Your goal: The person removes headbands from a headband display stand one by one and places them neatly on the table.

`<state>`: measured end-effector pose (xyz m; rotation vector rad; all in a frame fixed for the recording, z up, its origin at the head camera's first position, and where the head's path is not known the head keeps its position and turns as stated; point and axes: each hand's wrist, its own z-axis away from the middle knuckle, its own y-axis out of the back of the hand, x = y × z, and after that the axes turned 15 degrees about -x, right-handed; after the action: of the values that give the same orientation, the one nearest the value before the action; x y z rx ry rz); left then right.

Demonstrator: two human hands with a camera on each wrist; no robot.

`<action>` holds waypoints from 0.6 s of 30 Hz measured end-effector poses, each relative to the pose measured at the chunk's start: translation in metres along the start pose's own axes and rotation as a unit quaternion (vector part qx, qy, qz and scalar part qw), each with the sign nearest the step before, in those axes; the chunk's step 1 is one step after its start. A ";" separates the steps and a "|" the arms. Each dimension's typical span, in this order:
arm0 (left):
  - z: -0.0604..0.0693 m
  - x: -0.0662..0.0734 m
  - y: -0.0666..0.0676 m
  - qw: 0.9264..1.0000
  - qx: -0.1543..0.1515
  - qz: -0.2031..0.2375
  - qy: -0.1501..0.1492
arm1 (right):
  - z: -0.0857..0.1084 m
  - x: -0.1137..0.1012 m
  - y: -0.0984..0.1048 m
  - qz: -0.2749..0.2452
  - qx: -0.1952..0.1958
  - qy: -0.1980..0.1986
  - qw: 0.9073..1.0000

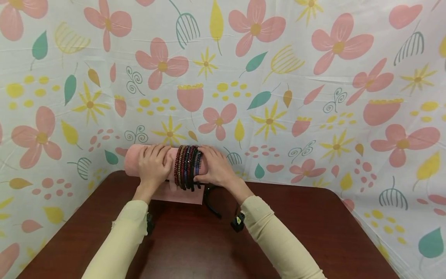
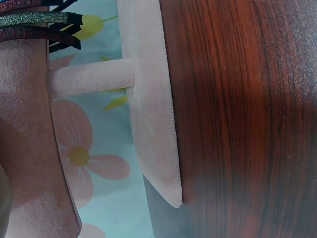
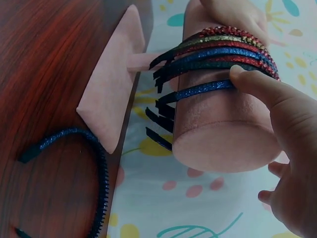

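A pink padded headband stand (image 1: pixel 131 161) has a thick horizontal roll on a post over a flat base (image 2: pixel 153 99). My left hand (image 1: pixel 154 164) grips the left part of the roll from above. Several glittery headbands (image 3: pixel 218 52), red, gold, blue and dark green, sit side by side around the roll. At the right end, my right hand (image 1: pixel 217 166) holds a blue headband (image 3: pixel 205 89) on the roll, its thumb pressing the band's side. That band stands slightly apart from the others. My right hand's other fingers are partly hidden.
Another dark blue toothed headband (image 3: pixel 103 173) lies on the brown wooden table (image 1: pixel 278 224), right of the stand's base. A floral-patterned sheet (image 1: pixel 313 97) hangs behind the table.
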<state>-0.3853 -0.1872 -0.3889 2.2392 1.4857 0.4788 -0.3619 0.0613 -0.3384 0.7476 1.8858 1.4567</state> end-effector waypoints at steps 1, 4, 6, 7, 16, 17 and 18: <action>0.000 0.000 0.001 1.000 0.000 0.000 0.000 | 0.001 0.001 0.000 0.004 0.001 0.001 1.000; -0.001 0.001 0.004 1.000 -0.002 -0.002 0.000 | 0.003 0.002 0.002 0.014 0.004 0.006 1.000; -0.001 0.001 0.005 1.000 -0.002 -0.002 0.000 | 0.004 0.003 0.004 0.020 0.003 0.010 1.000; -0.001 0.001 0.005 1.000 -0.002 -0.003 0.000 | 0.005 0.004 0.005 0.022 0.003 0.011 1.000; 0.000 -0.001 0.001 1.000 -0.003 -0.009 0.004 | 0.009 0.011 0.005 0.026 0.002 0.009 1.000; 0.000 -0.001 0.001 1.000 -0.004 -0.009 0.004 | 0.010 0.011 0.005 0.022 0.005 0.009 1.000; 0.000 0.000 0.001 1.000 -0.004 -0.008 0.004 | 0.010 0.012 0.005 0.020 0.008 0.011 1.000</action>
<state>-0.3849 -0.1878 -0.3882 2.2202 1.5032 0.4888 -0.3614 0.0776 -0.3375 0.7844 1.9101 1.4820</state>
